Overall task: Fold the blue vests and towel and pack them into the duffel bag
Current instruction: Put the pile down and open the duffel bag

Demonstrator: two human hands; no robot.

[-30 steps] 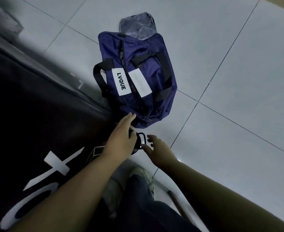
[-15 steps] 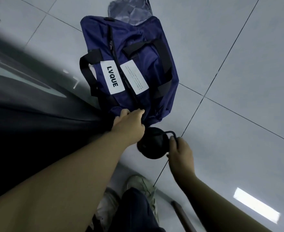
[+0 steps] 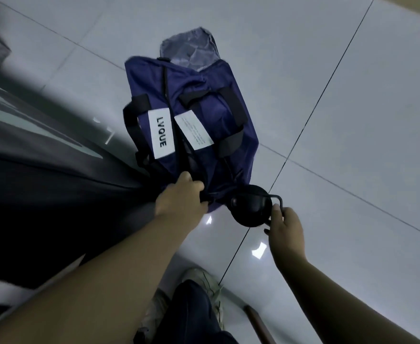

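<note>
Navy duffel bag (image 3: 191, 125) lying on the tiled floor (image 3: 352, 120): left hand (image 3: 180, 199) fingers clenched on its near end, right hand (image 3: 287, 230) pinching a round black pouch (image 3: 250, 207); steadying the fabric should ease opening.

On the duffel bag (image 3: 199, 125) in front of me, a white label (image 3: 161, 136) sewn beside the zip reads "LVQUE" in bold black capitals, running lengthwise along the patch. A second white label (image 3: 193, 132) sits just across the zip from it and carries several lines of small dark print, too fine and blurred for me to read. On the dark cloth at my left there are pale shapes (image 3: 43, 130), but I cannot make them out as letters.
</note>
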